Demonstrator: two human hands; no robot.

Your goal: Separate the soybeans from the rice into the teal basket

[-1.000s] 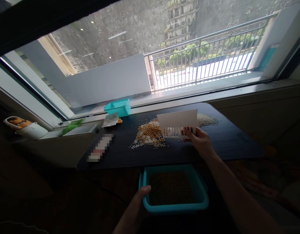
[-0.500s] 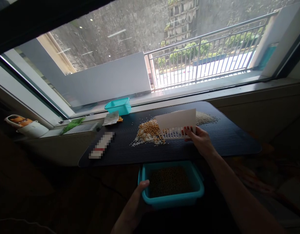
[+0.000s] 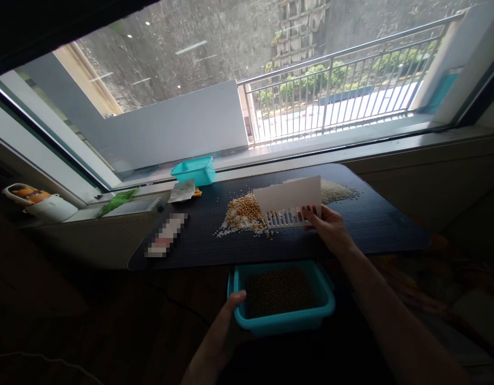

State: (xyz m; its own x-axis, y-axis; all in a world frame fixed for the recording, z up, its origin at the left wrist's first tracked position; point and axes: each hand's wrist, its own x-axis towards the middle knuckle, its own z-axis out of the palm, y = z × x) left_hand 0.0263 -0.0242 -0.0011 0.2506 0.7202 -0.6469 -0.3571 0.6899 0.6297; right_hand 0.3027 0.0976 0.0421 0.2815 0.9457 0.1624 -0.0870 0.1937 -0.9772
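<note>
My right hand (image 3: 330, 230) is closed on the right end of a white slotted scraper card (image 3: 289, 201), which stands tilted on a black ribbed mat (image 3: 375, 224). Just left of the card lies a heap of yellow beans mixed with white rice (image 3: 242, 214). More white rice (image 3: 335, 190) is spread behind the card. My left hand (image 3: 221, 334) grips the left rim of a teal plastic tub (image 3: 285, 315) filled with brownish beans, held below the mat's near edge.
A second teal tub (image 3: 194, 171) sits on the window sill at the back. Beside it lie a crumpled clear bag (image 3: 182, 191) and a green item (image 3: 119, 201). A blurred flat packet (image 3: 165, 241) rests on the mat's left. A white pot (image 3: 42, 206) stands far left.
The tub in my left hand has come up closer under the mat's edge. The scraper card has tipped and shifted slightly left against the bean heap.
</note>
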